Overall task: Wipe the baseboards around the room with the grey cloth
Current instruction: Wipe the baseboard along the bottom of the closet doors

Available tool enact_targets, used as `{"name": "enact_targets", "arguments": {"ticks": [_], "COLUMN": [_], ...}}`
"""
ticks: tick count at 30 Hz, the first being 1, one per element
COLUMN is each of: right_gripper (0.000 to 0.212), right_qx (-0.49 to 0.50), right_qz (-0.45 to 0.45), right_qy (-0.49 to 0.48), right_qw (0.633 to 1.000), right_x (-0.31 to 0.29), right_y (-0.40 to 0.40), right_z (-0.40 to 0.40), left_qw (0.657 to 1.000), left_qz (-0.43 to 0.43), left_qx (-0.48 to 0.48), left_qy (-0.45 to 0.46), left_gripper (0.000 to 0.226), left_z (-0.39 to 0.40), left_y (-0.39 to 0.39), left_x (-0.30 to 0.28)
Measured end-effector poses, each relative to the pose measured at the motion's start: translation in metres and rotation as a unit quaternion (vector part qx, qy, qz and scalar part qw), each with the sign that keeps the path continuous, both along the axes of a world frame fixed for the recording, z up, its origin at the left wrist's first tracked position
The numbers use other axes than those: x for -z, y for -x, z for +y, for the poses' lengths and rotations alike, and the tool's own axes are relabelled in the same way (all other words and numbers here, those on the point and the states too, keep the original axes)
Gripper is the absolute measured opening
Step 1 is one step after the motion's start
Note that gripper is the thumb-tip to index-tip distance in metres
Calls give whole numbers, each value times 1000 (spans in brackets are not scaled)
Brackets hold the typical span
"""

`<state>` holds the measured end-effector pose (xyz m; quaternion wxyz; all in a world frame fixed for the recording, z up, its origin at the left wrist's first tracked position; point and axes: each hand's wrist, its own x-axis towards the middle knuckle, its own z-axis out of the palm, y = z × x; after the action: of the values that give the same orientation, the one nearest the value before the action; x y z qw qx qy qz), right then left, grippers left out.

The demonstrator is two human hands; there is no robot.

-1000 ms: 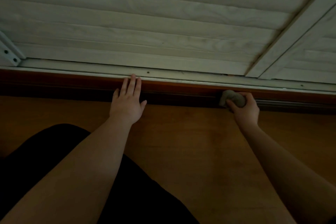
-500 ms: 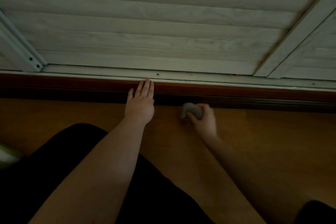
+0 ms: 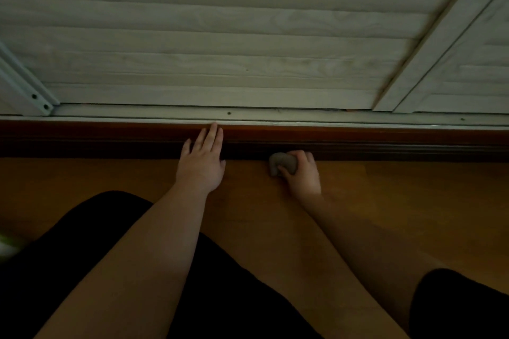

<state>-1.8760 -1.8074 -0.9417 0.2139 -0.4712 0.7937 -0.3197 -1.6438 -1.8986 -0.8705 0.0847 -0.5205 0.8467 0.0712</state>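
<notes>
Grey cloth (image 3: 281, 163), balled, sits in right hand (image 3: 303, 173) grip low on dark reddish-brown wooden baseboard (image 3: 385, 143), shifted leftward since a second ago; stroke progressing. Left hand (image 3: 202, 165) flat, fingers straight, braced against baseboard.

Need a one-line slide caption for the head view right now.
Right hand grips the grey cloth at the dark baseboard; left hand rests flat beside it.
</notes>
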Motion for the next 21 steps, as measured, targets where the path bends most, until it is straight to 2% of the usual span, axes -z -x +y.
{"name": "enact_targets", "arguments": {"ticks": [6,10,16,21], "right_gripper": [45,44,45,51], "right_qx": [89,119,175,114], "right_qz": [26,56,46,88], "right_qy": [-15,-35,-34,-22], "right_qw": [996,991,983,989], "right_x": [-5,-12,-14,-17], "right_y": [81,129,153,160], "right_z": [39,59,71,116], "left_qw": [999,994,985,972], "left_qz": [-30,-67,-84,-134], "left_qx": [19,78,151,194], "left_qy": [20,26,26,13], "left_gripper": [73,73,72,70], "left_z": [5,16,29,38], "left_y": [6,16,26,30], "left_x": [-3,-4,-14,-18]}}
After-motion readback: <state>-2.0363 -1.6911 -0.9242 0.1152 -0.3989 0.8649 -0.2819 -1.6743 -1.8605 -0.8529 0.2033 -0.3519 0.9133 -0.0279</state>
